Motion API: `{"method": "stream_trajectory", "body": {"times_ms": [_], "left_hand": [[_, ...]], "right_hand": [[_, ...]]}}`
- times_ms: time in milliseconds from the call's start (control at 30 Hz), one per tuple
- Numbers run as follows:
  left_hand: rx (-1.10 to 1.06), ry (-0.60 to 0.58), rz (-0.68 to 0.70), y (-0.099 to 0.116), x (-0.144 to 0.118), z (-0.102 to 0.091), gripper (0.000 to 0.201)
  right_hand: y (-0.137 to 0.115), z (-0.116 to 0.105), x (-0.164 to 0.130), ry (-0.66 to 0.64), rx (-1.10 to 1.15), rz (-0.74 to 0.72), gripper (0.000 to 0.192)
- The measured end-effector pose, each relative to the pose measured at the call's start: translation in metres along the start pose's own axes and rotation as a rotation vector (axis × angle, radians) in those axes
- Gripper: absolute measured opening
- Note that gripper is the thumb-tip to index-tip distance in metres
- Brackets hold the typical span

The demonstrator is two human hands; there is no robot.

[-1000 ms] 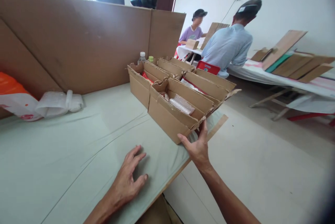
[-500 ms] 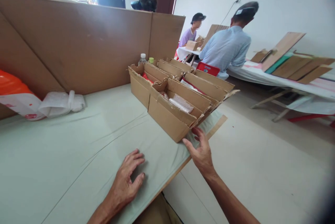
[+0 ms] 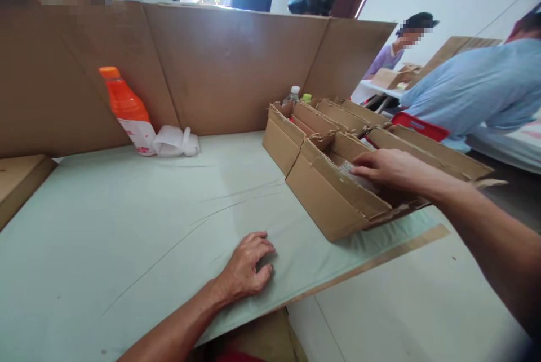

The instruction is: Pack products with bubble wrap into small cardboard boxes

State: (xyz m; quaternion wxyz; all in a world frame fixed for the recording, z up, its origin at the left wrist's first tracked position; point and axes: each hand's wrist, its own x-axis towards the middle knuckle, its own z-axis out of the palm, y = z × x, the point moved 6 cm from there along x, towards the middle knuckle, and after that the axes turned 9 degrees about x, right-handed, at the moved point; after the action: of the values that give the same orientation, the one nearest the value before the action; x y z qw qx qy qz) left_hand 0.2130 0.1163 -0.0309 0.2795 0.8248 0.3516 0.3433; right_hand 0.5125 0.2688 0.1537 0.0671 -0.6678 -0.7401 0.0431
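Head camera: the right hand (image 3: 395, 167) is over and partly inside the nearest cardboard box (image 3: 325, 193), its fingers bent and its thumb side turned down toward the contents. Just under its fingertips lies a clear plastic packet (image 3: 347, 168), which they appear to touch; whether they have closed on it I cannot tell, since the hand covers most of it. The step in hand looks like picking from this box. Lifting the packet would call for a secure pinch on its end and a rise clear of the torn cardboard edge in front of the hand.

The left hand (image 3: 251, 266) rests on the pale cloth (image 3: 147, 238), fingers spread and loosely curled, holding nothing. The nearest box stands ahead and to the right of it, well within the right hand's reach; another box (image 3: 281, 139) adjoins that one, beyond it and to the left of the right hand. Farther off, ahead and left of the left hand, an orange-capped bottle (image 3: 127, 105) leans back beside a roll of white plastic (image 3: 171, 142), before a cardboard partition (image 3: 236, 63).
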Motion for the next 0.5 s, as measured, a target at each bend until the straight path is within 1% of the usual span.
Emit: {"method": "stream_trajectory", "body": {"times_ms": [33,67,100,167,200,233,267,333,400,433,467,500], "left_hand": [[-0.006,0.002,0.001,0.0,0.0,0.0,0.037],[-0.015,0.002,0.003,0.0,-0.001,0.0,0.037],[-0.026,0.003,0.004,0.0,-0.001,0.001,0.037],[-0.052,0.007,0.003,-0.001,-0.002,0.002,0.035],[-0.066,0.012,-0.002,-0.001,-0.003,0.002,0.034],[-0.081,0.02,-0.01,-0.002,-0.003,0.001,0.033],[-0.097,0.029,-0.023,-0.004,-0.004,0.0,0.032],[-0.122,0.048,-0.053,-0.006,-0.004,-0.006,0.031],[-0.167,0.075,-0.1,-0.007,-0.003,-0.016,0.031],[-0.224,0.09,-0.14,-0.008,-0.003,-0.021,0.033],[-0.317,0.111,-0.184,-0.008,-0.003,-0.027,0.038],[-0.445,0.132,-0.226,-0.007,-0.002,-0.031,0.048]], "right_hand": [[0.0,0.012,0.013,-0.089,-0.049,0.027,0.021],[-0.001,0.022,0.02,-0.152,-0.081,0.061,0.026],[-0.003,0.029,0.024,-0.184,-0.1,0.098,0.032],[-0.009,0.033,0.023,-0.191,-0.114,0.157,0.037],[-0.011,0.029,0.02,-0.169,-0.118,0.175,0.036],[-0.014,0.02,0.015,-0.126,-0.122,0.191,0.035],[-0.015,0.006,0.008,-0.056,-0.124,0.206,0.031],[-0.022,-0.033,-0.013,0.179,-0.093,0.208,0.021],[-0.039,-0.071,-0.042,0.441,0.015,0.143,0.01],[-0.052,-0.082,-0.058,0.531,0.103,0.076,0.004],[-0.068,-0.085,-0.072,0.574,0.204,-0.003,0.006],[-0.087,-0.08,-0.084,0.559,0.312,-0.088,0.01]]}}
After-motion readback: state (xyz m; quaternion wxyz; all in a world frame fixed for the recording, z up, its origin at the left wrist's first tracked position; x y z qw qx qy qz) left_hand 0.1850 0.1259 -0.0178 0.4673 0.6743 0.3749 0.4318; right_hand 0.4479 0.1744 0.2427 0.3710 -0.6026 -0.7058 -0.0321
